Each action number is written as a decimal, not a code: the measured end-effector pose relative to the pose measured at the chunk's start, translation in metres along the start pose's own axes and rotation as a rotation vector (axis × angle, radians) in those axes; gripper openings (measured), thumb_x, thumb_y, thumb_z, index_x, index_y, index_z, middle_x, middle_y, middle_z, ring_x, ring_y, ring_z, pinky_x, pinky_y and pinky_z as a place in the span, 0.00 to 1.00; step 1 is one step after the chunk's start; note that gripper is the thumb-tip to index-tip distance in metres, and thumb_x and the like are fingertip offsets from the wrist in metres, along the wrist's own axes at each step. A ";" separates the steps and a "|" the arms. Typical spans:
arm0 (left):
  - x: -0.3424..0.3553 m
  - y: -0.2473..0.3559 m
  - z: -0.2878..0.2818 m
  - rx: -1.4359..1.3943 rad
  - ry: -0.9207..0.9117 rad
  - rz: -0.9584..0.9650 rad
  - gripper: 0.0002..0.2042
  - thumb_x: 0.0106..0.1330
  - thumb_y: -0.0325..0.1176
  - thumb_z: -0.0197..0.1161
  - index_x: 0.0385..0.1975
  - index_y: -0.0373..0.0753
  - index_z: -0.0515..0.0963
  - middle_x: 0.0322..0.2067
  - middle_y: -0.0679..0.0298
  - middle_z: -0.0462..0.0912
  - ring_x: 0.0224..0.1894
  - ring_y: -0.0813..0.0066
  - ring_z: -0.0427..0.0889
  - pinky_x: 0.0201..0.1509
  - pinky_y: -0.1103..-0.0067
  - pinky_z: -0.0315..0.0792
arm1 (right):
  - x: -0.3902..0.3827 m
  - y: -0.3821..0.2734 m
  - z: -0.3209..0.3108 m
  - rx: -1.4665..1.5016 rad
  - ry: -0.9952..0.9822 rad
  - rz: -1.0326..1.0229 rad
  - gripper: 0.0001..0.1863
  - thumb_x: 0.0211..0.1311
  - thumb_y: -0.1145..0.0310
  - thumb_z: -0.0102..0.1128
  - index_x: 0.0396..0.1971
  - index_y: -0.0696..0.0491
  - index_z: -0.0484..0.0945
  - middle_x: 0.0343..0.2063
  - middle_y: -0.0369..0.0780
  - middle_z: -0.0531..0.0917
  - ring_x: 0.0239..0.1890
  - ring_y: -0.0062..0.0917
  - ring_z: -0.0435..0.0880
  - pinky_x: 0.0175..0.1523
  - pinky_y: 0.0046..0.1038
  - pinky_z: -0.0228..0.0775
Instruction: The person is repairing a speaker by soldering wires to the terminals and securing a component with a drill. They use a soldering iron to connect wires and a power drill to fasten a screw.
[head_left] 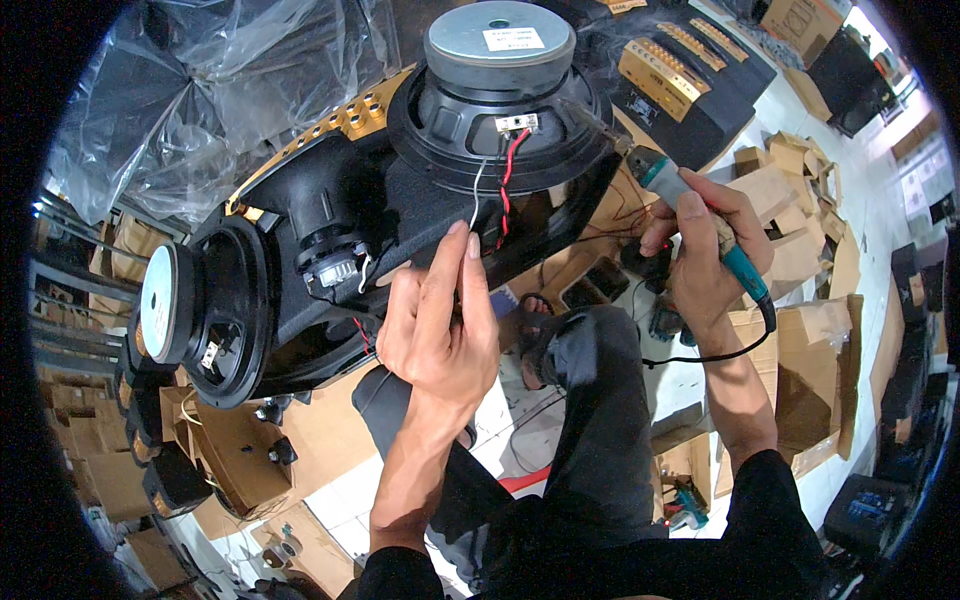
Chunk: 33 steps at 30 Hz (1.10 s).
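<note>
Reader: What does the left grip show?

Wearer: My left hand (440, 315) is pinched at the fingertips on a white wire (475, 200), just below the large loudspeaker driver (495, 75), the landmark here. The wire rises in front of the driver's lower rim; whether its upper end touches anything, I cannot tell.

Reader: And the right?

Wearer: My right hand (712, 235), right of the driver, is wrapped around a grey and teal soldering iron (744, 272), held like a pen. Its shaft points toward the driver's right side; contact there cannot be made out. A black cable (768, 322) curves from the handle's rear end.

Reader: What lies on the driver itself?

Wearer: A small pale terminal strip (517, 123) sits on its frame, below the silver magnet. From the strip a red wire (510, 180) hangs down, twisted with a dark one.

Reader: And farther out?

Wearer: Below and left of the driver runs a black cabinet (405, 225); farther left stands a second driver (160, 305). Clear plastic sheeting (240, 85) spreads at the landmark's upper left, and open cardboard boxes (815, 385) lie to its lower right.
</note>
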<state>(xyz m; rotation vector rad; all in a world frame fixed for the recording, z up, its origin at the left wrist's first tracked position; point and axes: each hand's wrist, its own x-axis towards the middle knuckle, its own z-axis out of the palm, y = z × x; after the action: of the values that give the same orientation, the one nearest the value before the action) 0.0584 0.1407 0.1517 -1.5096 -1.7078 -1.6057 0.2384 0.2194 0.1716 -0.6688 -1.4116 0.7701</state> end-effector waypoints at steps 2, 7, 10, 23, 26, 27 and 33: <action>-0.003 0.001 -0.004 0.006 -0.022 0.012 0.09 0.56 0.19 0.64 0.38 0.31 0.81 0.16 0.67 0.70 0.16 0.83 0.61 0.18 0.83 0.54 | -0.003 -0.001 -0.001 -0.030 -0.030 0.021 0.10 0.63 0.73 0.52 0.39 0.65 0.73 0.23 0.46 0.79 0.18 0.22 0.77 0.22 0.21 0.70; -0.014 -0.002 -0.017 0.099 -0.051 0.029 0.10 0.56 0.19 0.63 0.38 0.30 0.81 0.17 0.66 0.71 0.17 0.83 0.61 0.19 0.84 0.55 | -0.008 0.000 -0.006 -0.060 -0.027 0.055 0.11 0.63 0.73 0.52 0.40 0.65 0.73 0.22 0.45 0.79 0.18 0.22 0.77 0.22 0.21 0.70; -0.026 -0.005 -0.042 0.244 -0.169 0.050 0.13 0.54 0.18 0.65 0.41 0.30 0.79 0.17 0.62 0.71 0.15 0.77 0.65 0.18 0.81 0.60 | -0.012 0.000 -0.010 -0.003 0.019 0.116 0.11 0.63 0.72 0.53 0.40 0.65 0.73 0.23 0.45 0.79 0.18 0.22 0.77 0.22 0.21 0.70; -0.127 -0.055 -0.166 0.661 -0.165 -0.246 0.07 0.66 0.30 0.56 0.36 0.32 0.74 0.24 0.54 0.78 0.22 0.65 0.75 0.24 0.75 0.68 | -0.015 0.012 -0.008 0.198 -0.017 0.192 0.11 0.59 0.72 0.58 0.41 0.59 0.77 0.23 0.39 0.81 0.20 0.15 0.78 0.24 0.17 0.70; -0.143 -0.071 -0.178 0.740 -0.149 -0.338 0.09 0.67 0.32 0.55 0.35 0.31 0.74 0.22 0.55 0.77 0.21 0.69 0.73 0.25 0.76 0.67 | -0.011 0.014 -0.003 0.232 -0.017 0.185 0.11 0.57 0.72 0.60 0.40 0.57 0.79 0.22 0.37 0.81 0.20 0.14 0.78 0.25 0.17 0.71; -0.146 -0.068 -0.177 0.714 -0.131 -0.427 0.10 0.68 0.33 0.54 0.33 0.31 0.73 0.19 0.59 0.73 0.20 0.74 0.68 0.24 0.78 0.64 | -0.011 0.015 0.000 0.237 -0.019 0.176 0.10 0.57 0.72 0.60 0.40 0.57 0.79 0.22 0.37 0.81 0.20 0.14 0.78 0.25 0.17 0.72; -0.140 -0.066 -0.171 0.656 -0.073 -0.560 0.13 0.68 0.36 0.53 0.28 0.31 0.72 0.16 0.63 0.66 0.20 0.78 0.61 0.24 0.80 0.59 | -0.009 0.014 0.003 0.208 -0.073 0.172 0.10 0.59 0.74 0.56 0.40 0.61 0.77 0.23 0.41 0.80 0.21 0.16 0.79 0.25 0.18 0.71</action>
<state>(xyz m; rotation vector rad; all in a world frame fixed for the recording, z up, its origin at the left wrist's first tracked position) -0.0125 -0.0569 0.0551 -0.8154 -2.5179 -1.0093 0.2343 0.2201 0.1553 -0.6098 -1.3292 1.0701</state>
